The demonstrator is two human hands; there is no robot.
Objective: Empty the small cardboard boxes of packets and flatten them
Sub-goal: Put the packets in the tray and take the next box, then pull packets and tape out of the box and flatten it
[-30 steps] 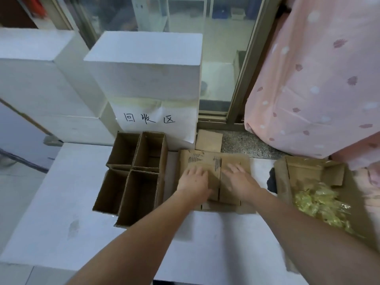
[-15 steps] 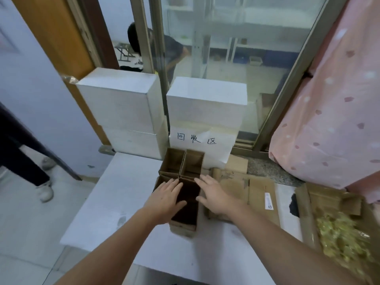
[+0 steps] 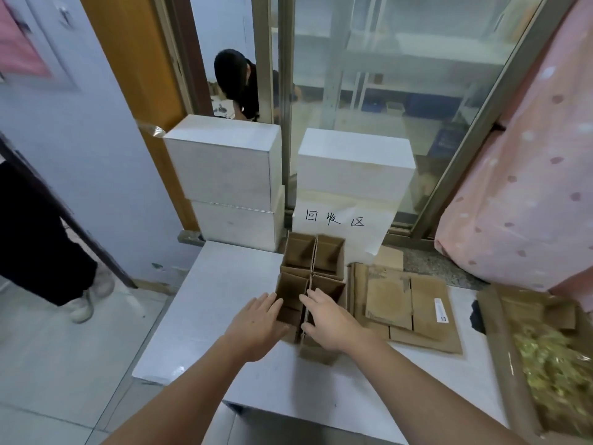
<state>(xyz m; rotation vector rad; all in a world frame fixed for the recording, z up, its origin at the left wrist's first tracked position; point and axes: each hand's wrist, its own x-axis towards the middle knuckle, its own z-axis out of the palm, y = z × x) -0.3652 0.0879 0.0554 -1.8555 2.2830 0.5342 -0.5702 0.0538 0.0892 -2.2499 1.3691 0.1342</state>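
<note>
Several small open cardboard boxes (image 3: 313, 268) stand in a two-by-two block on the white table (image 3: 205, 316); their insides look empty. My left hand (image 3: 256, 326) lies with straight fingers against the left side of the near left box. My right hand (image 3: 327, 322) rests over the top of the near right box, fingers spread along the middle wall. To the right lies a stack of flattened cardboard boxes (image 3: 407, 303). At the far right a larger carton (image 3: 500, 348) holds yellow-green packets (image 3: 558, 364).
White foam blocks (image 3: 224, 175) and a paper sign with handwriting (image 3: 333, 220) stand behind the boxes. A pink spotted cloth (image 3: 526, 175) hangs at the right. A person's legs (image 3: 41, 245) stand at the left, and another person (image 3: 237, 81) crouches beyond the doorway.
Both hands left the flattened stack and moved left onto the near pair of open boxes. The camera tilted up and back, showing more of the room.
</note>
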